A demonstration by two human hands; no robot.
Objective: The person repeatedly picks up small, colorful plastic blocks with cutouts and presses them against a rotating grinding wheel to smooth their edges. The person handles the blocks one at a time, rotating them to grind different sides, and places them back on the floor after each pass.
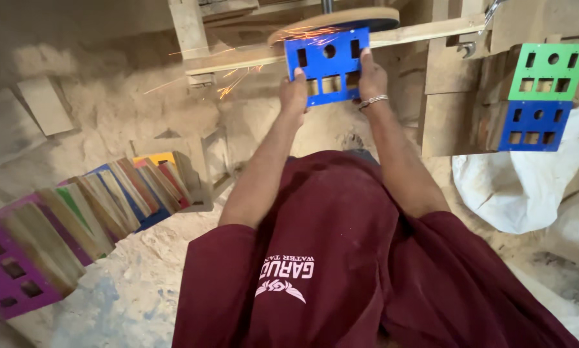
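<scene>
A blue square panel (328, 64) with several cut-out holes is held up in both hands. My left hand (294, 95) grips its left edge and my right hand (370, 76), with a metal bracelet on the wrist, grips its right edge. The panel's top edge presses against a round spinning sanding disc (341, 17) overhead, and orange sparks (238, 78) fly off to the left. My maroon shirt fills the lower middle of the view.
A leaning row of coloured panels (109, 200) lies at the left, with a purple one (9, 274) nearest. A green panel (548, 63) above a blue one (534, 125) stands at the right beside a white sack (515, 187). Sawdust covers the ground.
</scene>
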